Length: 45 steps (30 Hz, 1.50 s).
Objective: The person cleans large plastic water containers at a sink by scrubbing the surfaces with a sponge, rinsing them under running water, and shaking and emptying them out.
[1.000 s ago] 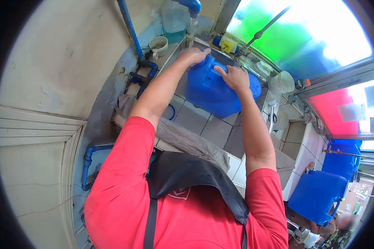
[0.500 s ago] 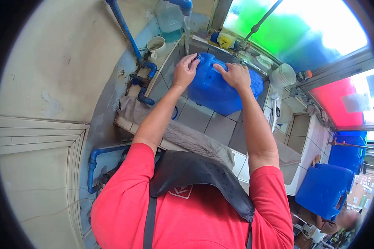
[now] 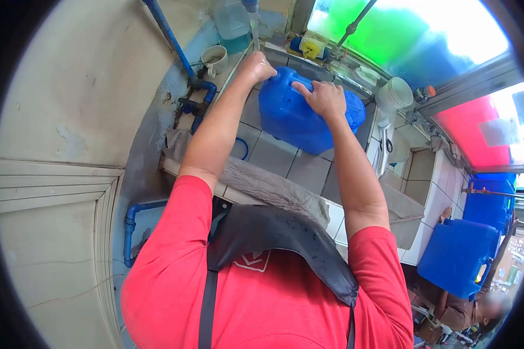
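Observation:
A blue plastic jug (image 3: 300,119) lies on its side in a grey-tiled sink (image 3: 273,156), its mouth toward the upper left. My left hand (image 3: 257,67) is closed at the jug's mouth, its thumb against the rim; the other fingers are partly hidden. Water from a blue pipe tap (image 3: 250,4) runs down onto this hand. With my right hand (image 3: 326,99) I grip the jug by the handle on its upper side, thumb pointing left.
A white mug (image 3: 215,59) and a clear container of bluish liquid (image 3: 233,29) stand left of the tap. A grey cloth (image 3: 268,189) covers the sink's front edge. A white tub (image 3: 395,94) sits right. Another person (image 3: 457,311) is beside blue jugs (image 3: 460,256) at lower right.
My left hand has moved up and turned at the jug's mouth, into the falling water. The right hand stays on the handle. The view has shifted slightly.

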Available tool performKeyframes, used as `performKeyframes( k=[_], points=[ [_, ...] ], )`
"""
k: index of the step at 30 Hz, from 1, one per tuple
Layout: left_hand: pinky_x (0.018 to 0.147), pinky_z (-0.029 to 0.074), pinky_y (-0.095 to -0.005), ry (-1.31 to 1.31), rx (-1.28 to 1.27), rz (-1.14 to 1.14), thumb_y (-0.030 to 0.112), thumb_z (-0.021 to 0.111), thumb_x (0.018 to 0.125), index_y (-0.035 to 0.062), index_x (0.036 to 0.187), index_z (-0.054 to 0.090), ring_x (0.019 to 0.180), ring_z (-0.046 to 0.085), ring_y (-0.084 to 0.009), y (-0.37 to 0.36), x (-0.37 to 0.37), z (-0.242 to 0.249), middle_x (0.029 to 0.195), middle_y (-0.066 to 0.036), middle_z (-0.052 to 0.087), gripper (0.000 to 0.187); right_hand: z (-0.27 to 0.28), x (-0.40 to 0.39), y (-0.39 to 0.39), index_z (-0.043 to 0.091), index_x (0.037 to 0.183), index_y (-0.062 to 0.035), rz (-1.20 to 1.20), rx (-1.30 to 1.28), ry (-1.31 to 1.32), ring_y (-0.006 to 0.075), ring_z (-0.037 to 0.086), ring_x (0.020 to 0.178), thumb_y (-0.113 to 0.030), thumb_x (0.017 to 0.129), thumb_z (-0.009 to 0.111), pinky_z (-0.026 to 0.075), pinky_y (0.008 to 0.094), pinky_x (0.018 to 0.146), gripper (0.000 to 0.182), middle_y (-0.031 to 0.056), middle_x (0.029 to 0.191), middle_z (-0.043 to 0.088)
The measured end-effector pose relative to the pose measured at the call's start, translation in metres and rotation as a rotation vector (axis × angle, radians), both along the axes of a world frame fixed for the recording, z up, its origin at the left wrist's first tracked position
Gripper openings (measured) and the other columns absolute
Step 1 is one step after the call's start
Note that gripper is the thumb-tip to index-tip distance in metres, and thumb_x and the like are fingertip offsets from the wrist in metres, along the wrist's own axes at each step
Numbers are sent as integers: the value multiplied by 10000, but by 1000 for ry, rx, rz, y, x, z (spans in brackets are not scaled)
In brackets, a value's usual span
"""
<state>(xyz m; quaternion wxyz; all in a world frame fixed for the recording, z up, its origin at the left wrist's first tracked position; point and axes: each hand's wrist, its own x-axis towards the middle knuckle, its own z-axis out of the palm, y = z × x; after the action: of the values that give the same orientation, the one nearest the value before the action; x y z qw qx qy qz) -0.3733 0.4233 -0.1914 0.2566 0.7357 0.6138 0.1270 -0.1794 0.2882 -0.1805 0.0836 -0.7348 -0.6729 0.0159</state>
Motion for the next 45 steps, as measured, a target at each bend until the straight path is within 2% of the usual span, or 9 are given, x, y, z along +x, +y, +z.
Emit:
performKeyframes(
  k=[4,6,10,12,19,23,28,36,45],
  points=[
    [786,531,-400,-64,-315,-7,340,770,755,-26,846,751,892,694,-261,4,-7,9,938,-224,726,377,5,-1,-2,754,1028,-49,7,-27,21,344,645,1072,-804,881,360,445,450,942,864,211,1025,715],
    [760,548,-437,-175,-41,-241,277,741,733,-88,845,711,831,714,-341,7,-8,-3,912,-281,710,382,5,-1,-1,755,1026,-52,17,-32,0,344,647,1066,-804,878,364,445,449,942,861,210,1024,716],
    [789,534,-454,28,134,-244,212,659,782,-74,848,707,874,685,-364,-26,7,1,912,-271,697,298,3,-1,-2,758,999,-52,11,-18,6,346,650,1055,-799,881,372,447,450,938,849,210,1016,717],
    [810,492,-470,150,716,-339,190,658,824,-18,925,678,900,620,-396,-36,9,-24,936,-201,643,233,4,-1,-1,760,979,-51,17,-15,1,346,654,1047,-792,884,377,448,451,937,839,208,1007,718],
    [792,481,-448,-14,903,-782,175,621,856,36,879,621,935,609,-323,-86,-6,-17,946,-151,618,141,1,3,3,761,988,-50,12,-21,16,350,656,1048,-794,881,380,450,454,936,843,211,1010,719],
    [727,528,-418,-317,655,-167,116,663,863,59,991,653,837,667,-305,-72,-20,-22,896,-101,674,140,5,2,1,755,1023,-44,11,-7,22,355,660,1038,-803,876,373,451,458,939,862,216,1012,718],
    [802,553,-351,-589,400,-203,185,736,847,63,1119,690,898,706,-264,-45,-20,-32,991,-115,724,302,8,1,3,759,1003,-62,9,-60,-3,329,644,1063,-788,891,370,435,436,932,831,189,1014,719],
    [741,548,-371,-388,702,-119,171,746,804,82,872,732,848,684,-287,-57,-9,-37,915,-69,718,114,3,4,5,753,1025,-45,9,-28,9,361,659,1032,-811,876,361,441,460,963,874,223,1001,716],
    [740,532,-359,-111,956,-420,134,691,833,105,922,660,915,648,-233,-52,-21,-30,973,-38,642,100,1,4,4,753,999,-42,25,-6,8,363,663,1022,-800,886,358,451,466,944,862,220,990,719]
  ],
)
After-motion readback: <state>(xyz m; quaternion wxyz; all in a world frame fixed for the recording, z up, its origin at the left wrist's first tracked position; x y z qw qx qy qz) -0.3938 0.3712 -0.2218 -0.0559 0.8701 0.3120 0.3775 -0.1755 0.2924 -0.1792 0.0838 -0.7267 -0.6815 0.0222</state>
